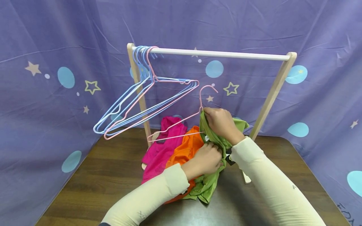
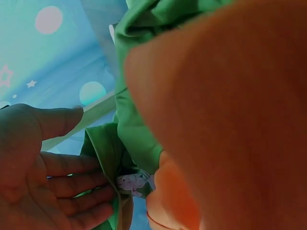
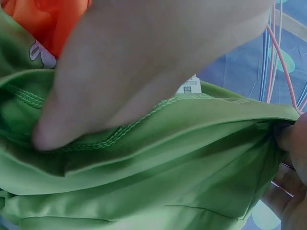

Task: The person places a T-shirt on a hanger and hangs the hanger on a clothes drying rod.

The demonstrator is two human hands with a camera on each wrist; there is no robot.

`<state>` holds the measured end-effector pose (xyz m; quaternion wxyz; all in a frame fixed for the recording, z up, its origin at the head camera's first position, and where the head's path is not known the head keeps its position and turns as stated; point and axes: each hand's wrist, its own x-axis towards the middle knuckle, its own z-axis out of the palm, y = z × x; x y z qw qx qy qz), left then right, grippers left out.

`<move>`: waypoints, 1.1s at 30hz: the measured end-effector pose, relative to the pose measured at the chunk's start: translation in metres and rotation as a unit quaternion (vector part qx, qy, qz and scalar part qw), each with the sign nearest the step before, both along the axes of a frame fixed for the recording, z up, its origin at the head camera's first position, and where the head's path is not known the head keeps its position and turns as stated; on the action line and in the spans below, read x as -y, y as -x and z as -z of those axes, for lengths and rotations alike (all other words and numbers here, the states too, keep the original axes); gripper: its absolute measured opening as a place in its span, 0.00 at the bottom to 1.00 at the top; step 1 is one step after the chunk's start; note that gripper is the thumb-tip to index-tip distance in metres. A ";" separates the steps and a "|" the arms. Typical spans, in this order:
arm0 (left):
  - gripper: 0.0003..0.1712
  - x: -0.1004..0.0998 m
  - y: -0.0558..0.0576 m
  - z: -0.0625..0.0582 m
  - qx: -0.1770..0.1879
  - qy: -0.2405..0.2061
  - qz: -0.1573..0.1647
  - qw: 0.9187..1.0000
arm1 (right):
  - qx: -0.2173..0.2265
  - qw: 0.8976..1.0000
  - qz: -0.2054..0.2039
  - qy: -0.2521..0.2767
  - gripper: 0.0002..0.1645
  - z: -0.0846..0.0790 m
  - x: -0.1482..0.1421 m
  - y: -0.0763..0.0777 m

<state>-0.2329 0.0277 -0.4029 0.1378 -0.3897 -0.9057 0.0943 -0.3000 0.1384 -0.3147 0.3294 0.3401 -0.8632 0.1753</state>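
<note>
Loose hanger [image 1: 200, 99]: standing upright off the rack [image 1: 223, 54], pointing one end over the pink cloth [image 1: 165, 153] and losing the other end from sight at the green cloth [image 1: 215, 137]; how deep inside, not possible to tell.
Green cloth place: hanging between both hands in front of the rack, falling toward the desk [image 1: 93, 175] and overlapping the orange cloth [image 1: 186, 147] in the head view.
Right hand [image 1: 222, 124]: pinching the upper edge of the green cloth just beside the hanger neck, with fingers bent and nearly no gap; touching the wire or not, cannot tell.
Left hand [image 1: 207, 158]: gripping the same cloth lower down, below the tag [image 2: 133, 182], with fingers curling into the folds; hiding the fingertips, so exact closing not readable.
Cloth handling: probably weighing little, being soft and thin, folding easily and sliding a little because of the smooth shine; not seeming fragile.
Cloth hold: best taking by the stitched edge of the opening, one hand on each side, for spreading without bunching.
Hanger handling: looking light and rather stiff, perhaps catching on the fabric; best holding at the neck under the hook.
Hung hangers [image 1: 154, 80]: hanging together at one end of the rack bar.
</note>
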 end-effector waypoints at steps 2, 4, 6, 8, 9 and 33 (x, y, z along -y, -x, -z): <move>0.20 -0.001 -0.001 0.000 0.001 0.001 0.003 1.000 | 0.000 1.000 0.000 -0.001 0.12 0.000 0.000 0.000; 0.19 -0.002 -0.002 0.000 0.005 0.005 0.011 1.000 | -0.001 1.000 0.000 -0.001 0.12 0.001 -0.001 0.000; 0.18 -0.001 -0.003 0.001 0.011 0.007 0.022 1.000 | -0.002 1.000 0.000 0.001 0.12 0.001 -0.001 0.000; 0.17 -0.001 -0.004 0.001 0.021 0.004 0.033 0.999 | -0.004 1.000 0.001 0.005 0.12 0.002 -0.002 0.000; 0.17 -0.001 -0.004 0.001 0.026 0.003 0.036 0.999 | -0.005 1.000 0.001 0.007 0.12 0.002 -0.002 0.001; 0.20 0.038 -0.012 -0.003 0.040 -0.089 -0.126 0.987 | -0.019 0.996 0.014 0.086 0.11 0.020 -0.016 0.002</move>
